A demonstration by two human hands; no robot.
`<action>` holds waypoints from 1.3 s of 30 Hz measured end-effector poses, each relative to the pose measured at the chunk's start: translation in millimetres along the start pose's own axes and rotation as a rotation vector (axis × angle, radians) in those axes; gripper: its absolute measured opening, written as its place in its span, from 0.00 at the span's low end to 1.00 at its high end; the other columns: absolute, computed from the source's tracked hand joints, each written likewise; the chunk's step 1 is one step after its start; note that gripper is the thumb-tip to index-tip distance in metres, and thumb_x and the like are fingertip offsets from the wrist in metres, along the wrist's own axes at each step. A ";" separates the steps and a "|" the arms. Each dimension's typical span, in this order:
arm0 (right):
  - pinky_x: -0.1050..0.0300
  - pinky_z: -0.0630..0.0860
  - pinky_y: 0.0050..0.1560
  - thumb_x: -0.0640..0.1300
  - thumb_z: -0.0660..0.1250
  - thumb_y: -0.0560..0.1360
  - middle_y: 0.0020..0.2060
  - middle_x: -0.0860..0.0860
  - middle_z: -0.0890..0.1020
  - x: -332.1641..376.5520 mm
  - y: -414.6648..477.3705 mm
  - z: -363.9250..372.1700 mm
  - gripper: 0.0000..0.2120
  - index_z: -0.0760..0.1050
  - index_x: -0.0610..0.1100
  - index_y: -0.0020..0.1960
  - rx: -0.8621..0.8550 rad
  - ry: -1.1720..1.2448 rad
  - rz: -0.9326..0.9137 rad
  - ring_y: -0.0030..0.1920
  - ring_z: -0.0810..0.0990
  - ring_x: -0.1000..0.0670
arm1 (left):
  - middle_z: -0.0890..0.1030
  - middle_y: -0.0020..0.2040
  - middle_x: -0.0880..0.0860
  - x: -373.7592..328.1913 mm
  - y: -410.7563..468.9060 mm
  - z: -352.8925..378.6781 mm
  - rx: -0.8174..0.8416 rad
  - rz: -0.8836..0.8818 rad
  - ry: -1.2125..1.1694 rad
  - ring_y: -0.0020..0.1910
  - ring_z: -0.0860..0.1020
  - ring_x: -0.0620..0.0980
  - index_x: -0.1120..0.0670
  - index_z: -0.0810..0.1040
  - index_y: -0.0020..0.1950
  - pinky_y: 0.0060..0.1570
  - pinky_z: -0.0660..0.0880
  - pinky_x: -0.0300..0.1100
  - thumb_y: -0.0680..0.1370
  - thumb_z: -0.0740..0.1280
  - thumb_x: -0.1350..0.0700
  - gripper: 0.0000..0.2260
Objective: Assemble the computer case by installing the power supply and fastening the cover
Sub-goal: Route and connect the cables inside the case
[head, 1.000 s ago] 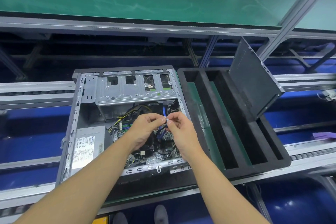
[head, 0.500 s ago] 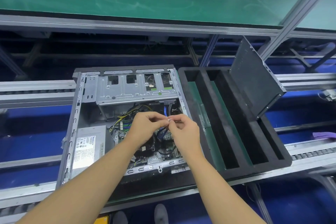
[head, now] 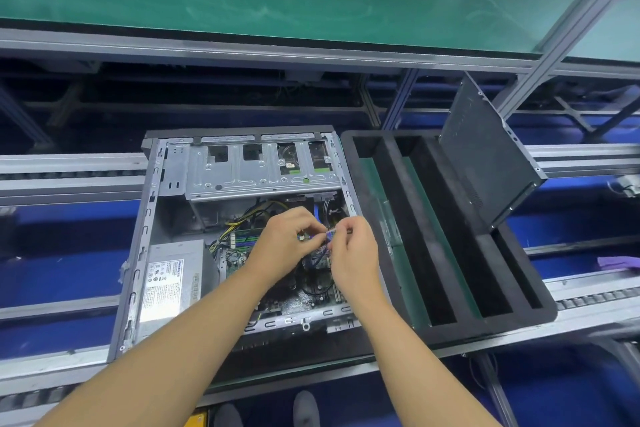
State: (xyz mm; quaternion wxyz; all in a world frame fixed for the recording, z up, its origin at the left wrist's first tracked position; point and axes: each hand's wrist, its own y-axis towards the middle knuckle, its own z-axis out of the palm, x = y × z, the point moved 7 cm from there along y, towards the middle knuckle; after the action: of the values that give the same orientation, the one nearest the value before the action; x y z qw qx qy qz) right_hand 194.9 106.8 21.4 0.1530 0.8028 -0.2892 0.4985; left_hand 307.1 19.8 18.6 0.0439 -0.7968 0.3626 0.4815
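**Grey steel case open, both hands pinching a tiny part over the board**

Your left hand (head: 284, 246) and right hand (head: 353, 253) meet above the middle of the computer case (head: 147, 229). The fingertips of both are pinched onto one small pale piece (head: 331, 230), possibly a tie or a connector end; it is too small to tell which.

The power supply (head: 169, 284) already sits in the case's near-left corner. The cover (head: 485, 152) is off and leans upright in the black foam tray (head: 540, 305), well apart from the case.

Risks:
- If the pinch slips, the small pale piece will likely fall onto the motherboard (head: 304, 298) and be lost among the components (hard to fish out).
- Pulling hard could strain whatever lead it is attached to.
- The yellow and black wires (head: 242, 218) lie loose near the drive cage (head: 256, 170). If they are not tucked in, they could get trapped when the cover goes on.
- The cover is only propped, so a bump to the tray could tip it.

Hard to see:
- Your hands hide the spot you are working on, plus the lower run of the blue cable (head: 316, 210).
- Whether the power supply is screwed in cannot be seen, because its rear face is out of view.
- Connector seating on the board is unreadable.
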 end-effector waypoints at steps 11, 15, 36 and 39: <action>0.70 0.74 0.43 0.40 0.54 0.86 0.45 0.47 0.81 1.2 -1.0 -15.1 0.10 0.69 0.48 0.48 -0.029 0.088 -0.029 0.42 0.82 0.58 | 0.81 0.42 0.44 25.4 12.8 22.5 0.256 -0.213 0.154 0.45 0.78 0.44 0.52 0.84 0.44 0.51 0.76 0.45 0.75 0.74 0.55 0.02; 0.68 0.75 0.44 0.39 0.54 0.86 0.44 0.46 0.81 1.7 -2.6 -16.1 0.10 0.68 0.48 0.48 -0.057 0.089 -0.047 0.43 0.83 0.57 | 0.82 0.43 0.43 28.9 10.7 23.9 0.268 -0.232 0.188 0.48 0.78 0.46 0.47 0.83 0.44 0.59 0.73 0.49 0.76 0.73 0.50 0.03; 0.63 0.72 0.34 0.40 0.58 0.84 0.39 0.51 0.80 11.9 -8.5 -12.1 0.11 0.66 0.48 0.44 -0.014 -0.120 -0.024 0.36 0.78 0.54 | 0.82 0.35 0.41 43.0 8.3 34.8 0.160 -0.538 0.173 0.45 0.78 0.40 0.44 0.78 0.35 0.68 0.64 0.50 0.73 0.73 0.41 0.11; 0.56 0.65 0.30 0.38 0.59 0.84 0.38 0.49 0.75 9.8 -0.9 -5.3 0.11 0.62 0.46 0.44 0.074 -0.500 0.037 0.34 0.71 0.48 | 0.84 0.39 0.43 49.7 2.9 36.4 0.207 -0.644 0.030 0.50 0.76 0.44 0.46 0.79 0.41 0.66 0.69 0.49 0.72 0.74 0.41 0.10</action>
State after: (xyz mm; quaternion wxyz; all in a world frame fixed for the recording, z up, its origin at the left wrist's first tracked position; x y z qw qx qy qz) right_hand 194.9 107.3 32.6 0.0382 0.9008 -0.3144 0.2972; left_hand 292.2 6.3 -39.7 0.2690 -0.8687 0.1396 0.3917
